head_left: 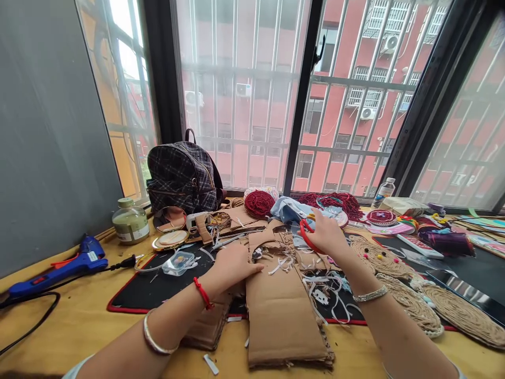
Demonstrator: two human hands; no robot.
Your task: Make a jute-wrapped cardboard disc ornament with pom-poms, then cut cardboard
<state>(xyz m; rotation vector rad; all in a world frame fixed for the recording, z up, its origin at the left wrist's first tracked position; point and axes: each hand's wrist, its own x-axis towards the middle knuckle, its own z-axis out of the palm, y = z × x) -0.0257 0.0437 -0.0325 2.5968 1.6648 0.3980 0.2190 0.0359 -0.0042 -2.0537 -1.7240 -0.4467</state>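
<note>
My right hand (328,236) is closed around the red handles of a pair of scissors (305,239), above the middle of the pile. The blades seem to point away to the far left, over a light blue cloth (284,211). My left hand (232,267) lies over the pile with its thumb stretched to the right; the other fingertips are hidden. That thumb touches a large brown cardboard piece (282,321) with a curved cut-out at its far end. White strips and cardboard scraps (282,263) lie around the cut-out.
At left are a blue glue gun (59,273), a glass jar (131,223) and a plaid backpack (181,176). Dark red yarn (258,204) lies near the window. Coiled rope soles (410,302), a phone (469,295) and a bottle (383,192) are at right. A black mat (138,292) is underneath.
</note>
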